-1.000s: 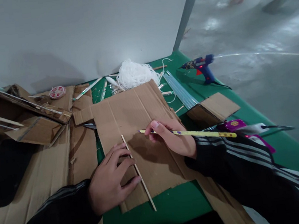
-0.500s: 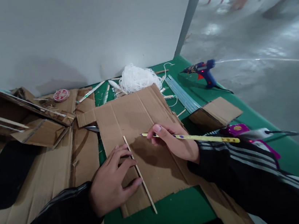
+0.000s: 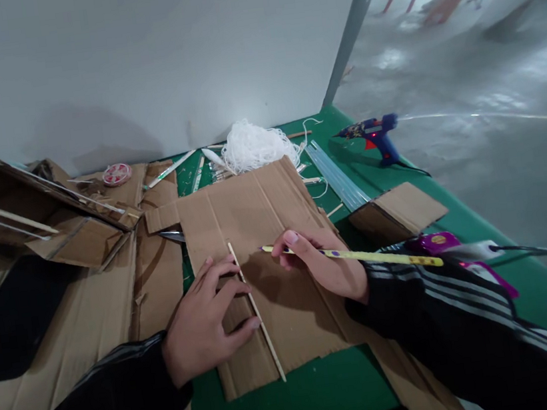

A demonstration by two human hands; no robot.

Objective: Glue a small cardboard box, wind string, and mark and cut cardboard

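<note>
My left hand (image 3: 212,317) lies on a flat cardboard sheet (image 3: 233,207), fingers spread, with the fingertips and thumb touching a thin wooden stick (image 3: 266,330). The stick lies slanted across the sheet, its near end reaching past the lower edge. My right hand (image 3: 314,260) is closed in a writing grip around a yellow patterned pencil (image 3: 381,257). The pencil's dark tip points left over the cardboard, a short way right of the stick; whether it touches the sheet I cannot tell.
A blue glue gun (image 3: 378,137) with a lit red light stands at the table's right side. Nearby are a cardboard box (image 3: 398,210), clear glue sticks (image 3: 334,173) and white string (image 3: 255,143). A larger cardboard structure (image 3: 81,240) stands at left. Scissor-like metal (image 3: 173,235) shows under the sheet.
My left hand and the stick have shifted slightly up the sheet, away from me. My right hand keeps the pencil in nearly the same place over the cardboard.
</note>
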